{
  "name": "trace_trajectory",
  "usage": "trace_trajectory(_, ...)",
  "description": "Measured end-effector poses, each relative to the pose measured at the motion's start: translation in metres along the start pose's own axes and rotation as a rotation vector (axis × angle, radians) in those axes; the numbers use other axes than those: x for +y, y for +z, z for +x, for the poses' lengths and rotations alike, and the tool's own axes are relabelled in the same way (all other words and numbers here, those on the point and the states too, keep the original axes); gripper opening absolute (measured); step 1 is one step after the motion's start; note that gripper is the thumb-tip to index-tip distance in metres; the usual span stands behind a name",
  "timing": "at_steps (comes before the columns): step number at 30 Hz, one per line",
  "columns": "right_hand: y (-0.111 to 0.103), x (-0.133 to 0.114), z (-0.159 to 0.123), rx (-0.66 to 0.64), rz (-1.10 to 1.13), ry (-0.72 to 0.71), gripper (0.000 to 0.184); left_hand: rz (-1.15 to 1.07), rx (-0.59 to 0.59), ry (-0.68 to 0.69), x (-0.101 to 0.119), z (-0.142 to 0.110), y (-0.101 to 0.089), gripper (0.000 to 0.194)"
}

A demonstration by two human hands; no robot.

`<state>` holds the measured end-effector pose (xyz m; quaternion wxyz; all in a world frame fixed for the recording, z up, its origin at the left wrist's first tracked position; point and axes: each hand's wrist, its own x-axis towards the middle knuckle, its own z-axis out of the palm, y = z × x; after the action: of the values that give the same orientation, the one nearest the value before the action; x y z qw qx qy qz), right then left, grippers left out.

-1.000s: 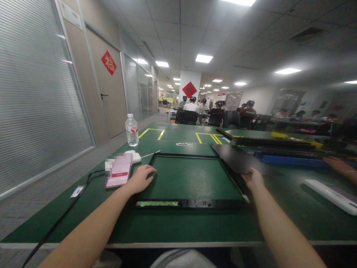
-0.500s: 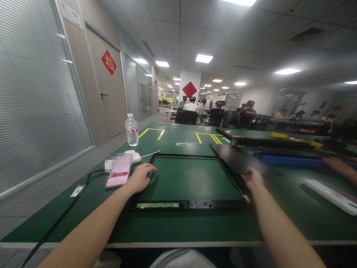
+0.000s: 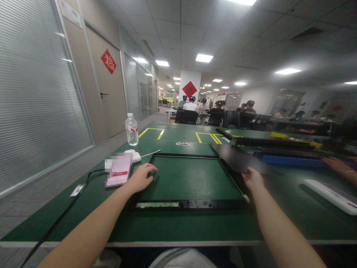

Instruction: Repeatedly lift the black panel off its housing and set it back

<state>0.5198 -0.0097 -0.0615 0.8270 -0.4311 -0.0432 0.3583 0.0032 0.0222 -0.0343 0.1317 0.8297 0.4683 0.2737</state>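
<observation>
A rectangular black frame (image 3: 217,204) lies flat on the green table (image 3: 178,227), with a strip of green circuit board (image 3: 157,205) set in the left of its near bar. My left hand (image 3: 142,177) rests over the frame's left side, fingers stretched inward and holding nothing. Part of that side is hidden beneath it. My right hand (image 3: 253,179) pinches the near edge of a thin dark panel (image 3: 237,156), thumb on top. The panel is tilted and overlaps the frame's far right corner. A small pale tab (image 3: 245,198) sits at the near right corner.
At left are a phone (image 3: 119,173), a white object (image 3: 135,156), a cable (image 3: 67,208) and a water bottle (image 3: 131,129). At right lie a white bar-shaped object (image 3: 330,195), a blue strip (image 3: 292,159) and dark bars. Another person's hand (image 3: 338,165) reaches in there.
Almost nothing differs. My left fingers have shifted very slightly inward over the frame; my right hand and the dark panel stay in place.
</observation>
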Motion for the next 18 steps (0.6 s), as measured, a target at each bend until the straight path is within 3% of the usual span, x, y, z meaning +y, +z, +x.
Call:
trace_trajectory(9, 0.002, -0.007, -0.005, -0.011, -0.001, -0.157, 0.024, -0.026, -0.003, -0.008, 0.002, 0.000, -0.001, 0.035)
trace_trajectory(15, 0.015, -0.016, -0.030, -0.042, 0.016, -0.088, 0.015, -0.020, 0.013, -0.020, 0.007, -0.001, -0.004, 0.036)
trace_trajectory(18, 0.022, -0.020, -0.046, -0.119, -0.013, -0.072, 0.016, -0.028, 0.034, -0.036, 0.008, -0.001, -0.005, 0.038)
